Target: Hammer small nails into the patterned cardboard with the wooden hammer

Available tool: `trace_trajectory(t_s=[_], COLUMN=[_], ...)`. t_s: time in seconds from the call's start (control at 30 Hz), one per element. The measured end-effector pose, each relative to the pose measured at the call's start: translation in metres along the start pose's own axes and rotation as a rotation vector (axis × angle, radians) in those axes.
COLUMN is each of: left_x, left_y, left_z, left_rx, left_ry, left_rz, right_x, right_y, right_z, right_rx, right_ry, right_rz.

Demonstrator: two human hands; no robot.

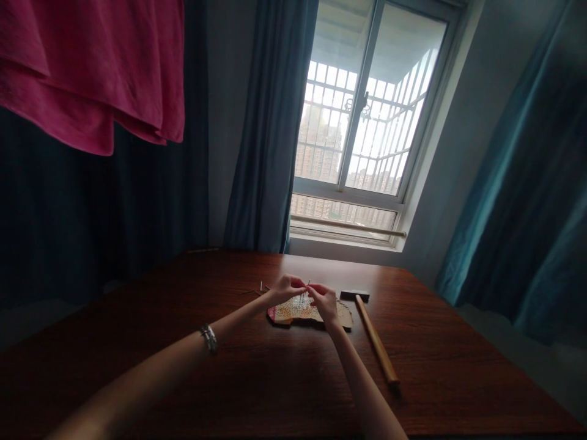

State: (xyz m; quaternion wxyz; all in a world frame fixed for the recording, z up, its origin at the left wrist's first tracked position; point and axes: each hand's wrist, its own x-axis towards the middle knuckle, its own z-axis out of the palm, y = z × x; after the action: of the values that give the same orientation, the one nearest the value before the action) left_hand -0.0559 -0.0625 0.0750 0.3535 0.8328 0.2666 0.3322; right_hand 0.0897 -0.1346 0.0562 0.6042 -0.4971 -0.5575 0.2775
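Observation:
Both of my arms reach far out over a dark wooden table (238, 366). My left hand (287, 288) and my right hand (324, 300) meet above a flat cream and pink patterned piece (293, 313) lying on the table. The fingers of each hand are pinched together around a thin pin-like stick (306, 289) that stands upright between them. What the stick is exactly is too small to tell. A bracelet (208, 338) sits on my left wrist.
A long wooden rod (376, 347) lies to the right of the patterned piece. A small dark block (354, 295) rests behind it. A few thin sticks (259, 288) lie left of my hands. Behind are a window (362, 122), blue curtains (270, 122) and hanging pink cloth (92, 67).

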Motion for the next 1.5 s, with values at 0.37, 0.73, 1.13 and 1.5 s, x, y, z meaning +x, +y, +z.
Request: trace_trajectory(t_s=[0.37,0.73,1.13,1.5], left_x=[0.017,0.018,0.009,0.009], left_y=[-0.04,-0.083,-0.064,-0.069], left_z=[0.01,0.041,0.036,0.042], left_rx=[-0.31,-0.525,-0.284,-0.08], left_ry=[0.245,0.264,0.201,0.143], left_rz=[-0.141,-0.242,-0.163,-0.067], right_x=[0.031,0.029,0.03,0.025], right_y=[0.054,0.067,0.075,0.075], right_z=[-0.009,-0.005,-0.004,-0.007], right_rx=[-0.169,-0.323,-0.384,-0.463], right_ry=[-0.002,-0.116,-0.144,-0.151], right_rz=[-0.015,-0.118,-0.133,-0.175])
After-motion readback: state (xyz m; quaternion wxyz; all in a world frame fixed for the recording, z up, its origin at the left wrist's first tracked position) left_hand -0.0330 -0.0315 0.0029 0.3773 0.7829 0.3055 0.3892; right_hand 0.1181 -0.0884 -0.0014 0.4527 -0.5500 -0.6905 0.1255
